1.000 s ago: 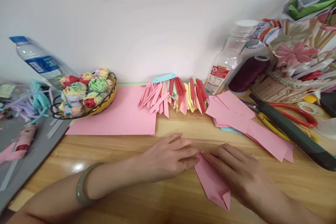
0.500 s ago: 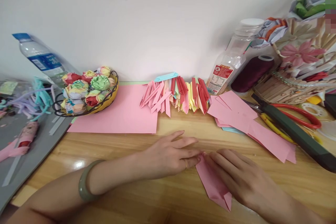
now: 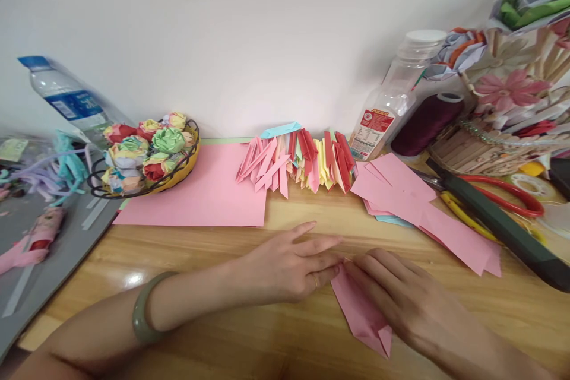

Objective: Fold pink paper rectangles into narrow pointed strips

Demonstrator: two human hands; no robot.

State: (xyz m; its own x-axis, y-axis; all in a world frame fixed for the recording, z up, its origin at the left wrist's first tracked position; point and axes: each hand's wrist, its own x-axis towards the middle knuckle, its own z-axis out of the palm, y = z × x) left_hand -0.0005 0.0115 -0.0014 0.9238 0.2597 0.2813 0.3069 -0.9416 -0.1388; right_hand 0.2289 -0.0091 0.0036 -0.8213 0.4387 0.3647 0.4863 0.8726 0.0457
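A folded piece of pink paper (image 3: 358, 312) lies at a slant on the wooden table, its narrow tip pointing up and left. My left hand (image 3: 289, 264) has its fingertips at that tip, with its outer fingers spread off the paper and its thumb hidden. Bent over the paper's right edge, my right hand (image 3: 401, 294) grips it near the tip; its fingers cover part of the fold. Just behind my hands stands a row of folded paper strips (image 3: 307, 160) in pink, red and yellow.
Large pink sheets (image 3: 214, 196) lie under a basket of paper flowers (image 3: 191, 160). On the right are loose pink pieces (image 3: 396, 184), a dark-handled cutting tool (image 3: 503, 225), red-handled scissors (image 3: 529, 208), a clear bottle (image 3: 374, 124) and a purple thread spool (image 3: 427, 124). A grey mat (image 3: 53, 273) edges the left.
My left hand's outer fingers have shifted slightly to the right. Both hands stay at the pink paper's tip, and the paper keeps almost the same place.
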